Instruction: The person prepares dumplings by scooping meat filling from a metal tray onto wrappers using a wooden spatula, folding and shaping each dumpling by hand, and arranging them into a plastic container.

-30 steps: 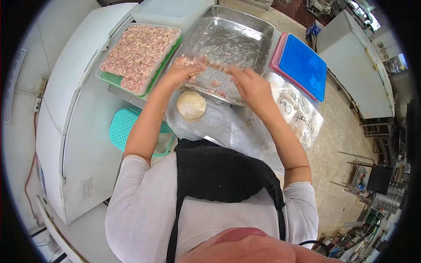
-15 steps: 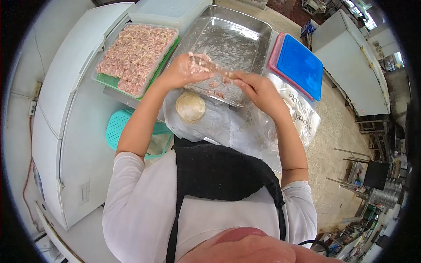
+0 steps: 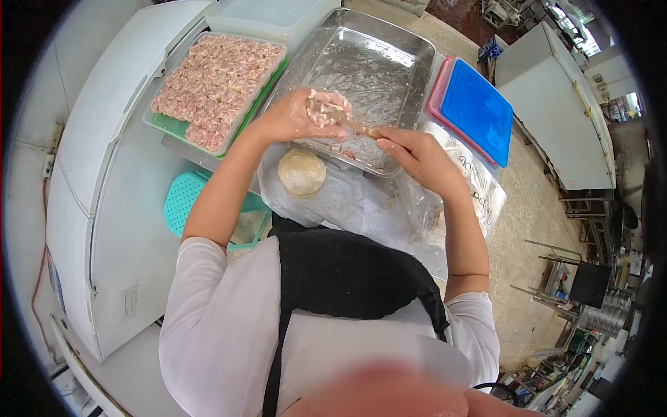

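Note:
My left hand (image 3: 292, 117) is cupped around a lump of raw minced meat (image 3: 332, 101); whether a wrapper lies under it I cannot tell. My right hand (image 3: 420, 156) grips the handle of a narrow wooden-looking spreading tool (image 3: 363, 129), whose far end presses into that meat. Both hands are above the near edge of a large steel tray (image 3: 425, 76), which has smears and a few scraps of meat in it. Close below my left hand, a stack of round, floured dumpling wrappers (image 3: 302, 172) lies on a plastic sheet (image 3: 347, 198).
At the left stands a clear container (image 3: 240, 135) packed with rows of meat-filled dumplings (image 3: 219, 83). Blue and pink lids (image 3: 479, 111) and marked plastic bags (image 3: 479, 184) lie on the right. A turquoise stool (image 3: 184, 201) and a white freezer (image 3: 132, 201) are at my left.
The tool's end has moved onto the meat in my left palm. My left hand has shifted slightly right, and my right hand has moved slightly right and down.

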Demonstrator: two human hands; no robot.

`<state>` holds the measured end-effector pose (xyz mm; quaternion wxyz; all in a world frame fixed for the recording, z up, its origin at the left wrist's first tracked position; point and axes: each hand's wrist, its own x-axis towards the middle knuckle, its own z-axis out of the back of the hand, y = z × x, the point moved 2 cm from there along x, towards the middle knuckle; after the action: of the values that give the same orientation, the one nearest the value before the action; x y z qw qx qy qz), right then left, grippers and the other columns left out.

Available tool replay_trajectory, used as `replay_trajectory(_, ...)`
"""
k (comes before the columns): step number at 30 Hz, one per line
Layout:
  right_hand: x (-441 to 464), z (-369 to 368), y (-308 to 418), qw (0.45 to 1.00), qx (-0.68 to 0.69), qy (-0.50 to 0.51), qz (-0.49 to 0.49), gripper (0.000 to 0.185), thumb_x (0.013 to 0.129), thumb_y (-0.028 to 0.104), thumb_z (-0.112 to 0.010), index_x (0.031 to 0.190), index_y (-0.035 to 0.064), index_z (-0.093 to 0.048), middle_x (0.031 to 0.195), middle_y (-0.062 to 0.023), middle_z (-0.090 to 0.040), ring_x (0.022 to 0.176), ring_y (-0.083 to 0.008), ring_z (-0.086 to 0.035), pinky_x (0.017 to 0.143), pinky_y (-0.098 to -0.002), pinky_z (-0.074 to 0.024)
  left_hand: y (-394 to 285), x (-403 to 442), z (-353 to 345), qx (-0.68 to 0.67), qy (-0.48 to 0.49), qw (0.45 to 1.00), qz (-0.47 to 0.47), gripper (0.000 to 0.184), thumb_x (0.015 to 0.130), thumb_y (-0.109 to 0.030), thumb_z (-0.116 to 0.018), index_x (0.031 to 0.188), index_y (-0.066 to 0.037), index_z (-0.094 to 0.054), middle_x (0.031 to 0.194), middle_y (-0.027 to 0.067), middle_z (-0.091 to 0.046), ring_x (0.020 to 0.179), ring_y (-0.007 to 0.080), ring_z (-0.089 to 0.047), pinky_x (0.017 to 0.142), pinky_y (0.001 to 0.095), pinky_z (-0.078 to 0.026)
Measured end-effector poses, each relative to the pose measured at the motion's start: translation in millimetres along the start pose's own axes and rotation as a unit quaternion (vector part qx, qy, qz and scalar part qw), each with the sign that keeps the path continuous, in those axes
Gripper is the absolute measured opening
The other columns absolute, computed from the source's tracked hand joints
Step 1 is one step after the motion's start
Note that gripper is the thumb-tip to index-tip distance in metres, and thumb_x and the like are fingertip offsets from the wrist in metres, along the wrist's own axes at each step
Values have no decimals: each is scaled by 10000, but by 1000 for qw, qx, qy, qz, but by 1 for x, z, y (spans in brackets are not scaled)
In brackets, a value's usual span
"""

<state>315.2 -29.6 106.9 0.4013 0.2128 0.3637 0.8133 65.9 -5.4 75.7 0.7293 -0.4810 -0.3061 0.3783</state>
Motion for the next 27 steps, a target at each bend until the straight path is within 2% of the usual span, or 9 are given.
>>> replay_trajectory(6, 17, 0, -33, 997, -51, 14, 61, 293, 921, 206, -605, 1118, -7, -642, 1080, -174, -671, 947, -278, -652, 846, -324, -487, 16, 2, -3, 157, -89, 973, -144, 328, 757, -215, -789, 1001, -37, -662, 944, 54, -668, 834, 170, -619, 776, 294, -501)
replay_trajectory(9, 17, 8, -41, 989, -92, -37, 108, 256, 908, 192, -613, 1085, 14, -658, 1047, -169, -668, 909, -296, -648, 812, -336, -495, 34, 7, -4, 165, -81, 963, -196, 326, 779, -265, -764, 982, -32, -661, 892, 40, -645, 693, 153, -588, 641, 268, -495)
replay_trajectory(11, 14, 12, -37, 978, -141, -81, 127, 237, 901, 184, -617, 1073, 28, -663, 1011, -161, -669, 878, -304, -645, 783, -342, -499, 54, 9, -3, -235, -55, 970, -6, 396, 840, -398, -703, 980, -32, -649, 806, 39, -589, 549, 98, -483, 510, 245, -438)
replay_trajectory(12, 9, 14, -33, 967, -169, -148, 120, 223, 889, 209, -625, 1075, 91, -667, 907, -128, -638, 793, -298, -628, 702, -365, -495, 47, 6, -4, -233, -57, 971, -6, 396, 840, -398, -703, 980, -32, -649, 806, 39, -589, 549, 98, -483, 510, 245, -438)
replay_trajectory(14, 1, 14, -30, 950, -197, -214, 114, 217, 878, 233, -632, 1076, 154, -671, 803, -94, -607, 709, -292, -611, 622, -389, -491, 38, 0, -10, -550, -114, 820, 109, 511, 866, -531, -623, 958, -28, -632, 743, 30, -535, 478, 47, -373, 444, 233, -383)
replay_trajectory(18, -3, -2, -31, 928, -263, -208, 161, 227, 856, 220, -660, 1077, 168, -666, 736, -61, -560, 637, -248, -594, 548, -369, -476, 36, 3, -22, -544, -72, 829, 113, 622, 854, -610, -569, 984, -4, -624, 724, 33, -522, 470, 43, -375, 497, 238, -446)
replay_trajectory(21, -1, -2, -28, 928, -263, -223, 144, 234, 857, 223, -659, 1081, 156, -661, 739, -61, -559, 630, -247, -596, 544, -368, -478, 26, 5, -29, -532, -44, 842, 80, 518, 875, -483, -642, 1031, 11, -630, 725, 24, -525, 480, 52, -398, 598, 269, -506)
replay_trajectory(23, -4, 3, -23, 928, -263, -226, 138, 234, 865, 229, -650, 1083, 146, -658, 737, -66, -555, 629, -255, -597, 543, -372, -479, 31, 6, -29, -370, -45, 922, 100, 346, 861, -297, -710, 1029, -2, -648, 746, 17, -564, 503, 87, -466, 709, 293, -519)
replay_trajectory(27, -10, 9, -30, 973, -168, -115, 105, 258, 896, 238, -623, 1103, 89, -663, 897, -124, -654, 764, -288, -643, 670, -361, -503, -8, 2, -35, -137, -92, 985, 60, 247, 821, -162, -733, 978, 11, -654, 799, 25, -627, 641, 121, -577, 739, 281, -505)
